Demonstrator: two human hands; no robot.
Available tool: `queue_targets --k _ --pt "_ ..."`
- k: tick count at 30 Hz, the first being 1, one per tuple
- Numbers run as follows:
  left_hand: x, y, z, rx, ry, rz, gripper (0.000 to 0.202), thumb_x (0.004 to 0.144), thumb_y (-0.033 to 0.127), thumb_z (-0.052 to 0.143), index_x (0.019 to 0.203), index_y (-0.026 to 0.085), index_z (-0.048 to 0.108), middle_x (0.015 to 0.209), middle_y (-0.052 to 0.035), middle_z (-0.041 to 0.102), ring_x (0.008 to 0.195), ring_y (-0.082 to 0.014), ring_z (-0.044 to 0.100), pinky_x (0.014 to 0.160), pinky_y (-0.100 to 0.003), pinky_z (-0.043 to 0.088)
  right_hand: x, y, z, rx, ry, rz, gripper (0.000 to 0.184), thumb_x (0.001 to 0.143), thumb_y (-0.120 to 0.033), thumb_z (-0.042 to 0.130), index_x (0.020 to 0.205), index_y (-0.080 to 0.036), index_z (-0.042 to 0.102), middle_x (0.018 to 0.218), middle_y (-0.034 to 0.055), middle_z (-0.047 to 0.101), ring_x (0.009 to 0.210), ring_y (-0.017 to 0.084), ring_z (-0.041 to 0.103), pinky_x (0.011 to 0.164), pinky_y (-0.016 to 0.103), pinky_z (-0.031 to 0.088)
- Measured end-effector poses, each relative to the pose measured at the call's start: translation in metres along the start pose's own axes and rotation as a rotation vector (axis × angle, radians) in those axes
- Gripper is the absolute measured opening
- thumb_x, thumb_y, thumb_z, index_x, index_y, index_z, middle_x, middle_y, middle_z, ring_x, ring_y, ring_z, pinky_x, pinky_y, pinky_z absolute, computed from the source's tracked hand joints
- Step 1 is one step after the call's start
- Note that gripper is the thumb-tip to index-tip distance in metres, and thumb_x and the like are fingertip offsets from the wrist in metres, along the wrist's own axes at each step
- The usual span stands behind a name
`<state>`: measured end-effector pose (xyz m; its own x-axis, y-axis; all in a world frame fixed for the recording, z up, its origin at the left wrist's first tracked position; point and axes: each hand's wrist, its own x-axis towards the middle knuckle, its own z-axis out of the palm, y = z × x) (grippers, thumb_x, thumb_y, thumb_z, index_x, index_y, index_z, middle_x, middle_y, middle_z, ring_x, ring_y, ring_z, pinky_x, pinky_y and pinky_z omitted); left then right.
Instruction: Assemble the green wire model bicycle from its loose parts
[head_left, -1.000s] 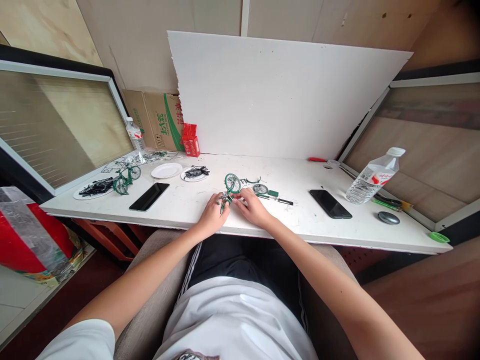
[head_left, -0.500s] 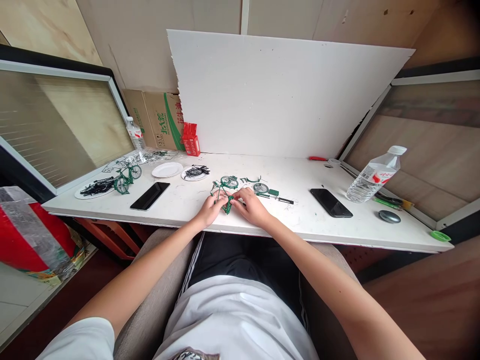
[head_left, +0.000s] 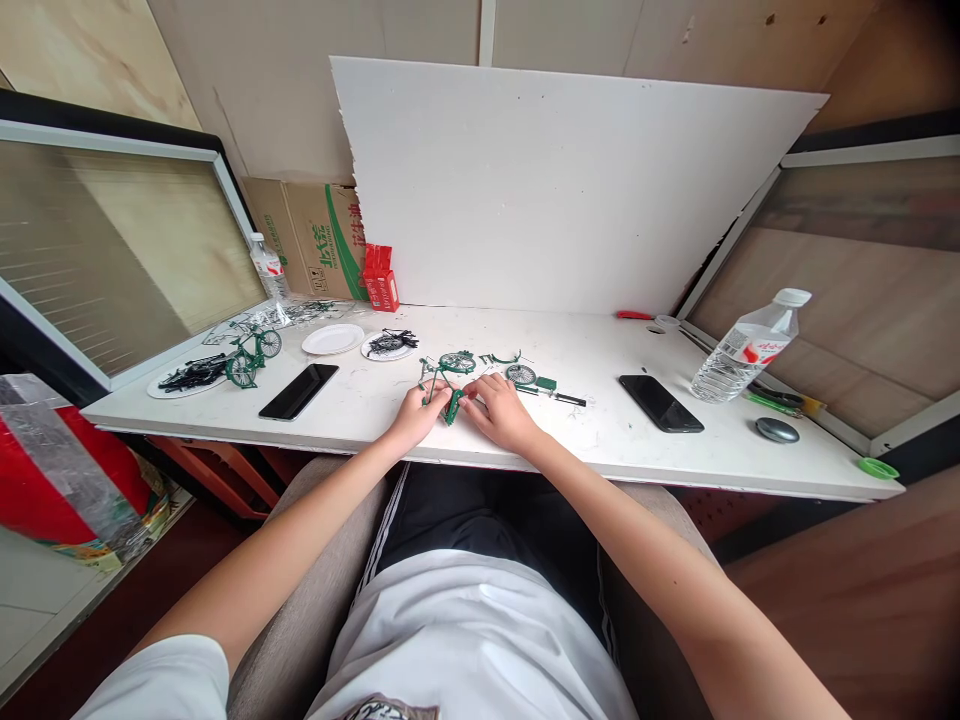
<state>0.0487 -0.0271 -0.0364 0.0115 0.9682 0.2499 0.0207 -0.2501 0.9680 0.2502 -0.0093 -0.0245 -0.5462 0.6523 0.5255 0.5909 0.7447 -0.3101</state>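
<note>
Between my hands, near the table's front edge, is a green model bicycle [head_left: 457, 362] with one spoked wheel showing at its far end. My left hand [head_left: 414, 418] is closed on its frame from the left. From the right, my right hand [head_left: 501, 412] has its fingertips closed at the green part nearest me; the fingers partly hide what they pinch. Just beyond my right hand lie a loose spoked wheel [head_left: 520, 374], a small green rectangular piece [head_left: 547, 384] and a thin rod with a black end [head_left: 571, 400].
Left on the white table [head_left: 360, 405] are a phone [head_left: 298, 391], a complete green model bicycle [head_left: 253, 352], plates of black parts [head_left: 390, 344] and an empty plate [head_left: 333, 339]. At right are another phone [head_left: 660, 403], a water bottle [head_left: 750, 345] and a grey oval object [head_left: 777, 430].
The bicycle's near green part has shifted slightly left and up and turned a little between my fingers. Both hands keep nearly the same place.
</note>
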Motion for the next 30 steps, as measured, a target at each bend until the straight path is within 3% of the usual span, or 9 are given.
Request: queue_targets --k 5,9,13,16,18,21,24,27,30 --pt "0.0 0.004 -0.002 -0.064 0.032 -0.071 0.039 0.085 0.048 0.075 0.104 0.015 0.07 0.088 -0.0115 0.079 0.085 -0.0238 0.073 0.073 -0.033 0.055 -0.001 0.004 0.005 -0.115 -0.033 0.071 0.028 0.104 -0.015 0.044 0.121 -0.02 0.066 0.118 0.0135 0.071 0.113 0.03 0.057 0.096 0.043 0.042" --pt "0.002 0.004 -0.002 -0.107 0.085 -0.096 0.036 0.085 0.046 0.075 0.103 0.015 0.069 0.088 -0.012 0.08 0.083 -0.0227 0.072 0.073 -0.033 0.054 0.004 0.017 0.012 -0.12 -0.029 0.162 0.032 0.1 -0.012 0.048 0.124 -0.018 0.067 0.127 0.0162 0.068 0.121 0.033 0.056 0.097 0.045 0.044" --pt "0.003 0.004 -0.001 -0.106 0.107 -0.127 0.032 0.085 0.043 0.074 0.1 0.015 0.069 0.089 -0.0121 0.081 0.082 -0.0218 0.073 0.072 -0.032 0.054 0.029 0.032 0.02 -0.074 -0.084 0.239 0.046 0.095 -0.003 0.042 0.129 -0.018 0.067 0.138 0.0154 0.065 0.131 0.033 0.054 0.1 0.046 0.046" --pt "0.003 0.004 -0.001 -0.113 0.104 -0.126 0.034 0.085 0.045 0.075 0.1 0.016 0.068 0.09 -0.0124 0.081 0.079 -0.0212 0.072 0.069 -0.031 0.053 0.057 0.04 0.03 -0.06 -0.143 0.22 0.057 0.091 0.002 0.042 0.138 -0.021 0.063 0.148 0.0127 0.061 0.137 0.031 0.053 0.107 0.046 0.046" --pt "0.002 0.004 -0.003 -0.125 0.09 -0.116 0.035 0.085 0.046 0.075 0.1 0.016 0.068 0.09 -0.0126 0.08 0.078 -0.0212 0.071 0.069 -0.032 0.053 0.073 0.043 0.038 -0.099 -0.161 0.23 0.057 0.091 0.0 0.045 0.141 -0.021 0.062 0.154 0.0129 0.058 0.147 0.034 0.045 0.114 0.052 0.043" --pt "0.002 0.004 -0.004 -0.141 0.044 -0.097 0.035 0.086 0.046 0.076 0.102 0.015 0.069 0.089 -0.0128 0.08 0.079 -0.0217 0.072 0.074 -0.034 0.055 0.085 0.045 0.051 -0.181 -0.208 0.255 0.049 0.095 -0.009 0.051 0.141 -0.021 0.062 0.167 0.0117 0.045 0.158 0.041 0.027 0.123 0.069 0.027" --pt "0.002 0.004 -0.004 -0.15 0.013 -0.085 0.034 0.086 0.044 0.076 0.103 0.015 0.069 0.09 -0.0128 0.08 0.081 -0.0223 0.072 0.077 -0.035 0.056 0.087 0.046 0.057 -0.174 -0.217 0.256 0.038 0.105 -0.023 0.047 0.139 -0.02 0.064 0.172 0.0101 0.039 0.161 0.042 0.019 0.124 0.073 0.018" --pt "0.002 0.003 -0.004 -0.148 0.015 -0.082 0.033 0.087 0.042 0.075 0.102 0.014 0.069 0.09 -0.0125 0.08 0.083 -0.0228 0.073 0.078 -0.035 0.056 0.085 0.044 0.055 -0.161 -0.237 0.219 0.039 0.111 -0.035 0.038 0.126 -0.018 0.069 0.166 0.0133 0.047 0.161 0.041 0.02 0.124 0.069 0.021" --pt "0.002 0.004 -0.004 -0.146 0.032 -0.094 0.034 0.086 0.043 0.075 0.104 0.014 0.07 0.089 -0.0127 0.081 0.085 -0.0234 0.074 0.079 -0.035 0.055 0.084 0.037 0.05 -0.176 -0.269 0.165 0.037 0.11 -0.032 0.039 0.117 -0.016 0.072 0.146 0.0164 0.065 0.158 0.039 0.028 0.122 0.062 0.028"
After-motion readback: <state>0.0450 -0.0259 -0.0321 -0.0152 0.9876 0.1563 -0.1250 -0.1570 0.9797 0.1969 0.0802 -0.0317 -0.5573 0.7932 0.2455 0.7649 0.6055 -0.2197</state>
